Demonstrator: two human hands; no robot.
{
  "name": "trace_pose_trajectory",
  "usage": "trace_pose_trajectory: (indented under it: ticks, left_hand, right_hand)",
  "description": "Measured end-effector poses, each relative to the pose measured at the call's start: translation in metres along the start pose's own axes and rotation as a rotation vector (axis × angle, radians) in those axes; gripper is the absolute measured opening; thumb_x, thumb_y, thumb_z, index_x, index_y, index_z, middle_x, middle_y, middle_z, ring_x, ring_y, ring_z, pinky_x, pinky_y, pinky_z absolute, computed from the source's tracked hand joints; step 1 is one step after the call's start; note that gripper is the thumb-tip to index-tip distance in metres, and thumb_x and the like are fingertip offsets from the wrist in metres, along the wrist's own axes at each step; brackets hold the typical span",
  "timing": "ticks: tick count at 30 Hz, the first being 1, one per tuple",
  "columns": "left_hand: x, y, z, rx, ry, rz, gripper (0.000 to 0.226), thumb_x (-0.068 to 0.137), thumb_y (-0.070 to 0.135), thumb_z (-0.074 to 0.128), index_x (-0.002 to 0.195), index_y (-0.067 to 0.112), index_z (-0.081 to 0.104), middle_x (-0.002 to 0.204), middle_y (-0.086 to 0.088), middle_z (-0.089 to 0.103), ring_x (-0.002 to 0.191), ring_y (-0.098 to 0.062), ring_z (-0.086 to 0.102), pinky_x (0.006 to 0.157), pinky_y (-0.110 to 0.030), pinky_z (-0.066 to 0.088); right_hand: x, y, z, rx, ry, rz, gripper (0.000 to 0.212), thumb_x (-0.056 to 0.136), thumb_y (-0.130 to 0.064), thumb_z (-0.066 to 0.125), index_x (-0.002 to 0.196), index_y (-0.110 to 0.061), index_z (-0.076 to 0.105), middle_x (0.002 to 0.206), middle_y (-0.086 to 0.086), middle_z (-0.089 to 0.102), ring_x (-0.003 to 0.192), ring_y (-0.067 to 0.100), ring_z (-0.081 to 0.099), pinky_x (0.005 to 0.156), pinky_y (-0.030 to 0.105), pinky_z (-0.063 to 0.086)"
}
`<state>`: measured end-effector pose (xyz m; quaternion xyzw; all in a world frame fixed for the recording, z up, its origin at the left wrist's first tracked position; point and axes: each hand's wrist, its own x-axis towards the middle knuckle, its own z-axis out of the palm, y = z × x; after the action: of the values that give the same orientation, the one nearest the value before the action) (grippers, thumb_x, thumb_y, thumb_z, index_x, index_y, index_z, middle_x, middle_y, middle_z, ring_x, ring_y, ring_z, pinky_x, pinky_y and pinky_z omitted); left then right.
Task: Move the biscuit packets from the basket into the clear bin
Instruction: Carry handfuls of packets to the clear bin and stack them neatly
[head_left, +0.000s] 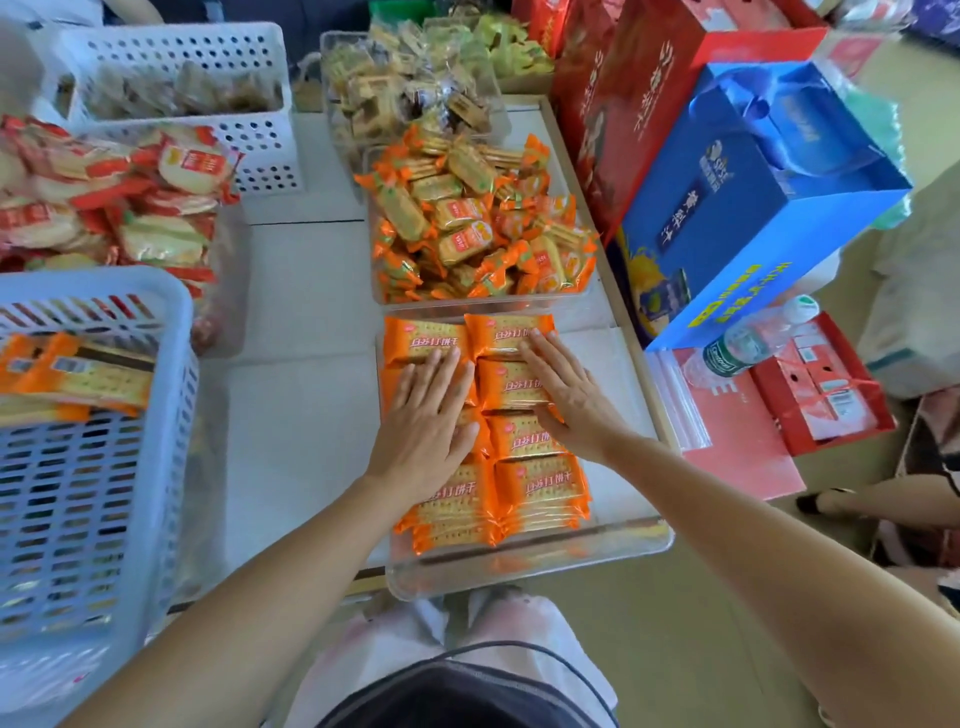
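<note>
Resting flat on biscuit packets (540, 486) in the clear bin (597, 545): left hand (426, 426) and right hand (571, 402), fingers straight.

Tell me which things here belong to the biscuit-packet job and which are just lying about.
Job: basket, biscuit packets in it, clear bin, stacked packets, left hand, right hand flat on them.
Lying about: small orange snack packets, rice crackers, white baskets, blue gift box, water bottle.

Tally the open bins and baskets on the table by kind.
Clear bins: 4 (near bin, middle bin, far bin, left bin, partly hidden by its packets)
Plastic baskets: 2 (blue basket, white basket)
Total: 6
</note>
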<state>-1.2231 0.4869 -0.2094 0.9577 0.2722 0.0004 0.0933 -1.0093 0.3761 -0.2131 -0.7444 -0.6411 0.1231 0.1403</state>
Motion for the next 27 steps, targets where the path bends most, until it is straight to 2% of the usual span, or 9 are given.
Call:
trace_pose_trajectory:
  ticks: [4,8,11,15,18,20,22,27]
  left_hand:
    - [0.000,0.001,0.003,0.004,-0.006,-0.017,0.067,0.097,0.051,0.011,0.154,0.018,0.001,0.161,-0.005,-0.007,0.147,-0.023,-0.012,0.120,-0.045,-0.003]
    - [-0.001,0.008,-0.005,-0.022,-0.024,-0.077,0.068,0.095,0.052,0.008,0.153,0.020,-0.004,0.160,-0.004,-0.013,0.147,-0.023,-0.017,0.121,-0.046,-0.003]
    - [-0.006,0.018,-0.017,-0.059,0.004,-0.157,0.065,0.101,0.047,0.022,0.153,0.018,-0.002,0.160,-0.004,-0.013,0.147,-0.022,-0.016,0.121,-0.042,-0.002]
    - [-0.022,0.030,-0.038,-0.073,0.114,-0.226,0.061,0.101,0.037,0.035,0.153,0.013,0.013,0.162,-0.006,0.002,0.149,-0.023,-0.001,0.122,-0.039,0.005]
    - [-0.041,0.033,-0.056,-0.050,0.253,-0.262,0.052,0.098,0.031,0.036,0.144,0.006,0.039,0.153,-0.015,0.032,0.142,-0.031,0.029,0.115,-0.044,0.024]
    - [-0.055,0.030,-0.066,-0.045,0.327,-0.280,0.051,0.092,0.030,0.035,0.133,0.006,0.052,0.139,-0.016,0.050,0.130,-0.034,0.045,0.106,-0.045,0.037]
    - [-0.072,0.022,-0.076,-0.033,0.387,-0.321,0.046,0.089,0.028,0.037,0.125,0.009,0.058,0.129,-0.013,0.057,0.121,-0.031,0.051,0.098,-0.043,0.041]
    - [-0.124,-0.007,-0.104,0.043,0.590,-0.409,0.034,0.089,0.021,0.042,0.115,0.010,0.061,0.113,-0.010,0.059,0.106,-0.027,0.052,0.086,-0.038,0.037]
  right_hand:
    - [0.003,0.003,-0.001,0.034,-0.033,-0.018,0.080,0.088,-0.016,0.058,0.154,-0.016,0.012,0.162,0.005,0.006,0.149,0.024,-0.003,0.117,0.046,0.015]
    - [0.005,0.005,-0.012,0.028,-0.051,-0.037,0.082,0.085,-0.031,0.063,0.152,-0.021,0.018,0.159,0.003,0.011,0.146,0.027,0.008,0.115,0.050,0.018]
    - [0.007,0.007,-0.022,0.012,-0.020,-0.086,0.074,0.084,-0.038,0.056,0.149,-0.025,0.025,0.157,0.004,0.016,0.144,0.029,0.015,0.111,0.053,0.021]
    - [0.016,-0.005,-0.039,0.077,0.036,-0.174,0.066,0.084,-0.037,0.049,0.146,-0.023,0.031,0.153,0.005,0.026,0.139,0.028,0.028,0.108,0.050,0.028]
    - [0.027,-0.030,-0.052,0.193,0.091,-0.319,0.056,0.089,-0.021,0.057,0.142,-0.015,0.039,0.141,0.006,0.042,0.126,0.019,0.043,0.102,0.043,0.039]
    - [0.035,-0.057,-0.060,0.272,0.086,-0.379,0.049,0.091,-0.016,0.057,0.139,-0.016,0.045,0.129,0.002,0.051,0.111,0.006,0.049,0.091,0.033,0.044]
    - [0.043,-0.087,-0.065,0.331,0.076,-0.436,0.042,0.092,-0.018,0.055,0.134,-0.017,0.050,0.120,0.001,0.056,0.102,0.004,0.054,0.081,0.029,0.046]
    - [0.065,-0.168,-0.065,0.502,0.068,-0.620,0.031,0.092,-0.009,0.054,0.122,-0.012,0.059,0.109,0.004,0.064,0.090,0.013,0.062,0.080,0.035,0.052]
